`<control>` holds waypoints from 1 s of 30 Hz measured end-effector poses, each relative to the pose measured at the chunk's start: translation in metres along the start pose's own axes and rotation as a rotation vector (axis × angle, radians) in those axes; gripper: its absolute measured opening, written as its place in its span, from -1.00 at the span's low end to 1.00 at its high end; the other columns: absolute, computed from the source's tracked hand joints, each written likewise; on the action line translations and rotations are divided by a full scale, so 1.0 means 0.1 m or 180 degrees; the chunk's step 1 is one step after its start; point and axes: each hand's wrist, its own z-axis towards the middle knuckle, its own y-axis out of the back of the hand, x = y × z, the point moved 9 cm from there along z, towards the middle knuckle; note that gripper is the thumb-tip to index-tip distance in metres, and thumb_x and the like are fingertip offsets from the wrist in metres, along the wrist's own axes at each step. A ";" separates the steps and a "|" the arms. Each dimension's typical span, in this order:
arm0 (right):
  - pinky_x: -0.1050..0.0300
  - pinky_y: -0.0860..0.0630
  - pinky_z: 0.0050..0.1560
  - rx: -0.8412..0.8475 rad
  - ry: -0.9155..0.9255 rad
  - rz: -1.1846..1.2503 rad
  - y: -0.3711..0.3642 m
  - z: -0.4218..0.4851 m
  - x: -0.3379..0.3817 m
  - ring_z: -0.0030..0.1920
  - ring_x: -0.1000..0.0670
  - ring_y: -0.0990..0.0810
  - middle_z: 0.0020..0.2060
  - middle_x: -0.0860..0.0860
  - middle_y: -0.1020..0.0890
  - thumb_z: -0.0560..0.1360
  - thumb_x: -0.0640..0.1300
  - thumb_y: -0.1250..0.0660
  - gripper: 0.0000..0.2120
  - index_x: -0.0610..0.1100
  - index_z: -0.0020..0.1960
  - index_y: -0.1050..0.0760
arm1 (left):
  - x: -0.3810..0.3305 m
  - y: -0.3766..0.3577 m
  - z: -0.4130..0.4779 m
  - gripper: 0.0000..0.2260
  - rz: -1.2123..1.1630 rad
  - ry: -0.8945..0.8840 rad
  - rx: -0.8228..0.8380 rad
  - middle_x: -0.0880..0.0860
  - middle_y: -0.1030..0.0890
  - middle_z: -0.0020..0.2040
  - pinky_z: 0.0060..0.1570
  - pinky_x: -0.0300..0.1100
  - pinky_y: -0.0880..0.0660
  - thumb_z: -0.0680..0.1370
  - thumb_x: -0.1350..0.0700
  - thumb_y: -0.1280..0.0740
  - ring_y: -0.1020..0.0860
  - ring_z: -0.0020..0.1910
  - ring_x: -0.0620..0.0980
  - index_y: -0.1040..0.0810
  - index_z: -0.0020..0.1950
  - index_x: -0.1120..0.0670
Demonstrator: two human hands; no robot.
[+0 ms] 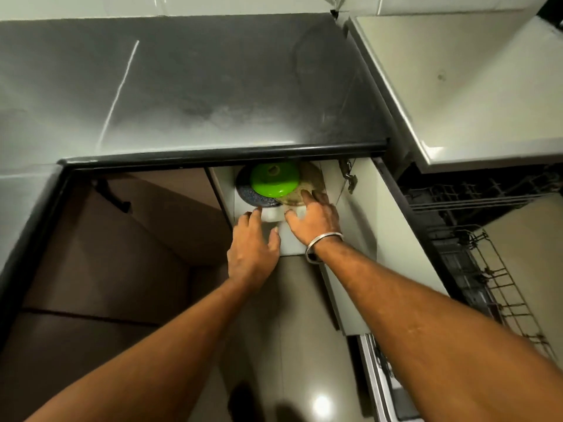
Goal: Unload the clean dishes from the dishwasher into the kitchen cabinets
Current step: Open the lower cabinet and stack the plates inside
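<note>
Item: white dish (pixel 274 215), on the cabinet shelf (pixel 292 242) under the tabletop (pixel 213 86), just in front of the stacked pieces.

Held: my left hand (pixel 253 248) flanks its left edge and my right hand (pixel 315 222) its right. On both hands my fingers (pixel 255 214) are spread wide and nearly straight, touching it rather than curled round. I judge I am nudging it home, not carrying it. One fingertip of my right hand lies on the tan plate (pixel 313 178), probably to steady it.

Neighbours: a green bowl (pixel 273 179), base up, sits on a dark blue plate (pixel 249 193) and overlaps the tan plate.

Orientation: the dish is mostly hidden by my hands. Its visible strip runs left to right between them. I cannot tell its shape or which way it opens.

Source: the dishwasher rack (pixel 493 278) stands pulled out, well to my right.
</note>
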 end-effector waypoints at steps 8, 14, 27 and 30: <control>-0.10 -0.40 0.36 -0.0025 0.0002 0.0550 0.61 -0.92 -0.09 0.38 -0.10 -0.40 0.33 -0.06 -0.49 0.50 0.08 -0.32 -0.42 -0.14 0.45 -0.39 | -0.24 -0.05 -0.98 -0.49 -0.0355 0.0132 0.0070 0.04 -0.40 0.48 0.36 0.05 -0.43 0.65 -0.04 -0.27 -0.41 0.45 0.06 -0.31 0.58 0.07; -0.06 -0.47 0.32 -0.0141 0.0238 0.0475 1.18 -1.68 -0.21 0.33 -0.13 -0.47 0.31 -0.08 -0.52 0.51 -0.10 -0.32 -0.51 -0.18 0.41 -0.43 | -0.66 -0.08 -1.74 -0.52 -0.0700 0.0193 0.0219 0.07 -0.44 0.47 0.41 0.03 -0.40 0.66 -0.02 -0.30 -0.46 0.41 0.06 -0.37 0.56 0.09; -0.04 -0.49 0.11 -0.0996 -0.0644 0.0141 2.17 -2.37 -1.13 0.17 -0.09 -0.51 0.17 -0.03 -0.56 0.55 -0.10 -0.29 -0.68 -0.04 0.29 -0.54 | -1.50 -0.89 -2.65 -0.83 -0.3960 0.2014 0.1047 0.23 -0.58 -0.04 -0.20 -0.03 -0.65 0.68 0.17 -0.31 -0.62 -0.25 0.07 -0.54 0.21 0.24; 0.05 -0.50 0.05 -0.0886 -0.0955 0.0624 2.12 -2.38 -1.36 0.14 -0.10 -0.57 0.11 -0.06 -0.64 0.60 -0.10 -0.27 -0.72 -0.09 0.27 -0.57 | -1.66 -1.14 -2.78 -0.88 -0.4356 0.2644 0.1078 0.20 -0.58 -0.20 -0.35 -0.09 -0.61 0.67 0.18 -0.32 -0.58 -0.43 0.04 -0.51 0.14 0.22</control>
